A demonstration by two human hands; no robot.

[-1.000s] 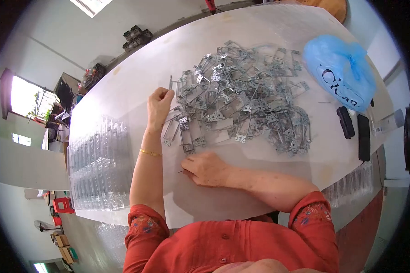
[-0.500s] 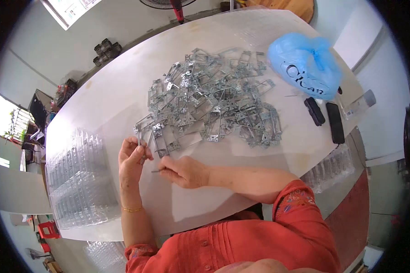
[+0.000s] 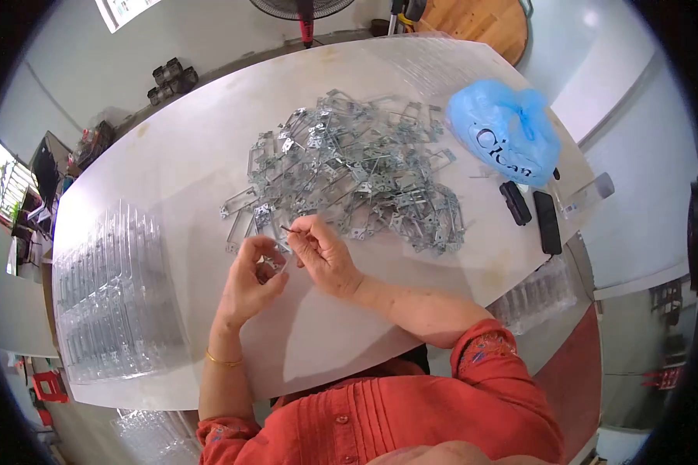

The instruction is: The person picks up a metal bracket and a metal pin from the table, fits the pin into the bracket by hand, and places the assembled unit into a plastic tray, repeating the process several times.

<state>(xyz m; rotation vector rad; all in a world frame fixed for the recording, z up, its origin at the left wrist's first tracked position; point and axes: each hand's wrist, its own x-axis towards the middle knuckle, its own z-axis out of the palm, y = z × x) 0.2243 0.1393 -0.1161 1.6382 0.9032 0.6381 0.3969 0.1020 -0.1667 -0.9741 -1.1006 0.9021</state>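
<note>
My left hand (image 3: 247, 288) is closed on a small metal bracket (image 3: 271, 264), which shows between the thumb and curled fingers. Right beside it, my right hand (image 3: 327, 262) pinches a thin dark rod (image 3: 288, 229) whose tip sticks out past the fingers to the left. The fingers hide the rest of the rod. Just beyond both hands spreads a heap of silvery metal brackets (image 3: 349, 167), flat plates joined by slim bars, lying tangled on the white table (image 3: 202, 155).
Clear plastic trays (image 3: 120, 294) holding metal parts are stacked on the left. To the right lie a blue plastic bag (image 3: 504, 132), a black phone (image 3: 547, 222), a dark pocket-sized object (image 3: 515, 203) and a clear cup (image 3: 589, 195). A fan (image 3: 306, 19) stands behind the table.
My left hand has drawn back from the heap's near left edge with the bracket. My right hand has lifted away from me and turned the rod up beside it. The whole view has shifted slightly.
</note>
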